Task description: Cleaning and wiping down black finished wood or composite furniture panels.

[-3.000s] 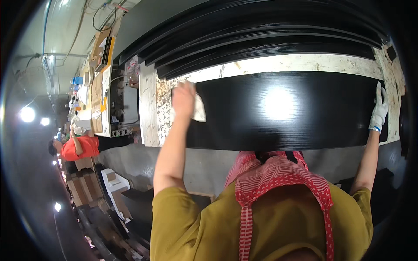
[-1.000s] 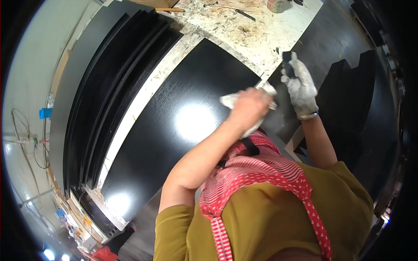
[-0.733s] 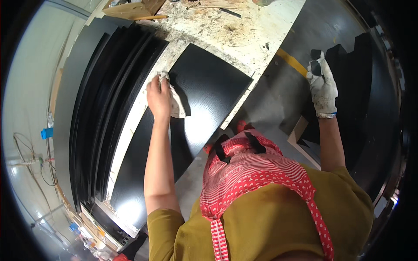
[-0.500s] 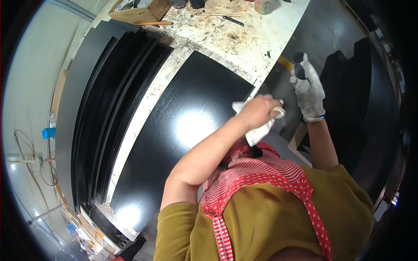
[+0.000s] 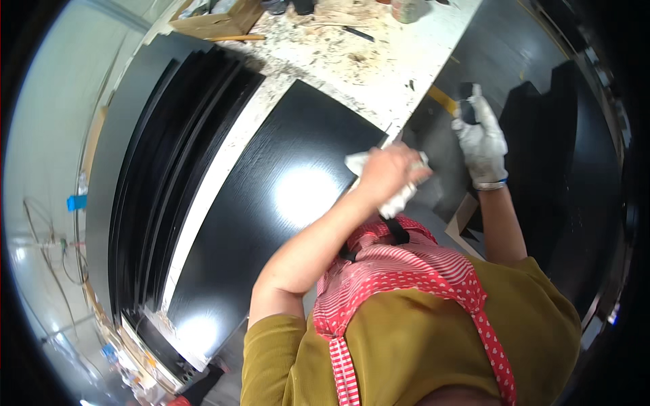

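A glossy black panel (image 5: 271, 162) with a fine wood-grain texture lies on the pale, stained workbench (image 5: 379, 71). My bare left hand (image 5: 391, 170) is closed round a crumpled white cloth (image 5: 398, 201) at the panel's right edge. The hand is slightly blurred, and whether the cloth touches the panel cannot be told. Off to the right, past the bench edge, my right hand (image 5: 482, 145) wears a white work glove. Between its thumb and fingers it grips a small dark block (image 5: 467, 111), held up away from the panel.
Several dark panels (image 5: 183, 155) stand close together left of the flat one. At the back are a cardboard box (image 5: 217, 24), a thin wooden stick (image 5: 237, 38), a dark slim tool (image 5: 359, 34) and a jar (image 5: 406, 10). More black boards (image 5: 542, 162) stand at the right.
My left hand has shifted a little left with the cloth, over the panel's right edge. My right hand stays nearly in place, still holding the dark block.
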The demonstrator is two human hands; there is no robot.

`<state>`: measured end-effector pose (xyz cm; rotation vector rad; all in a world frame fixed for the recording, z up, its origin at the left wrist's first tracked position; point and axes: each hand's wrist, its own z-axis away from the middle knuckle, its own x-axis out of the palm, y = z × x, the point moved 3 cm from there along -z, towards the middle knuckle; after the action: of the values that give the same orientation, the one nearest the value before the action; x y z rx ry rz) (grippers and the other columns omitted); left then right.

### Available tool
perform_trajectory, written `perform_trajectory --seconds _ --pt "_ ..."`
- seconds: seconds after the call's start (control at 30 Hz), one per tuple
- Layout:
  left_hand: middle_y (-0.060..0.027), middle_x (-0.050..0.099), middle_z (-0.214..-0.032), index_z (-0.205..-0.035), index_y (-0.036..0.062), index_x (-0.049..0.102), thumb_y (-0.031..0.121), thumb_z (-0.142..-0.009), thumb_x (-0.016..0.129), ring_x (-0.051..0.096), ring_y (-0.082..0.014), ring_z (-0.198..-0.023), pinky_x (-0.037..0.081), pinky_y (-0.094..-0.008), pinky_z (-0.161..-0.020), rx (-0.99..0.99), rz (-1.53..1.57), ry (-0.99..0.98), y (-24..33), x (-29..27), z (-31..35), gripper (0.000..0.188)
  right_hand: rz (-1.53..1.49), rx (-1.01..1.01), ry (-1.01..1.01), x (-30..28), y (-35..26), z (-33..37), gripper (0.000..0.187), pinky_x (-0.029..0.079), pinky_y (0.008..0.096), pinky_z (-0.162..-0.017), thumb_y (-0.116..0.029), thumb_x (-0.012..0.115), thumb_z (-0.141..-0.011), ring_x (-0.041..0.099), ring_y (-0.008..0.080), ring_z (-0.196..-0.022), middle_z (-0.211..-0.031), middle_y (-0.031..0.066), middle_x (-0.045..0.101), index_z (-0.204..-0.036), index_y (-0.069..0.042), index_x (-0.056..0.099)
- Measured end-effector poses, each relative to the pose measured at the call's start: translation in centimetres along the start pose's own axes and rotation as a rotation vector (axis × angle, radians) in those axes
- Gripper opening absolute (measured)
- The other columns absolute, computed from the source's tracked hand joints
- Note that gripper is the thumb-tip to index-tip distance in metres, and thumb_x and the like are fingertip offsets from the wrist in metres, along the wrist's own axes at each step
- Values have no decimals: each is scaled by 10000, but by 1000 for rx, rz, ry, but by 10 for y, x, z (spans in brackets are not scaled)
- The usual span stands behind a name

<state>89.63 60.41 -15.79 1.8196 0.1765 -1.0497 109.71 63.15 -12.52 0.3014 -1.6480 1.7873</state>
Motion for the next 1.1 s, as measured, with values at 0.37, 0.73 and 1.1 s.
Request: perform_trajectory --seconds 0.37,0.73,1.1 --pt "-152 565 -1222 -1225 129 550 288 -829 690 655 -360 -880 532 -439 -751 -1170 -449 233 40 -106 322 449 -103 131 -246 -28 19 -53 415 506 331 -752 -181 555 -969 602 213 -957 -1163 120 620 -1356 -43 502" --pt "-252 154 -1553 -1516 234 204 338 -821 710 672 -393 -799 562 -434 -677 -1629 -500 368 17 -54 388 866 458 132 -554 79 138 -69 474 459 290 -927 -257 603 -935 569 149 -1101 -1238 65 593 -1324 0 514" --pt "-244 321 -1462 -1458 205 353 280 -831 697 662 -364 -865 533 -439 -775 -1473 -566 445 34 -38 401 719 681 13 -656 28 142 -78 451 412 307 -1017 -257 554 -966 503 163 -1229 -1356 96 520 -1342 -11 518"
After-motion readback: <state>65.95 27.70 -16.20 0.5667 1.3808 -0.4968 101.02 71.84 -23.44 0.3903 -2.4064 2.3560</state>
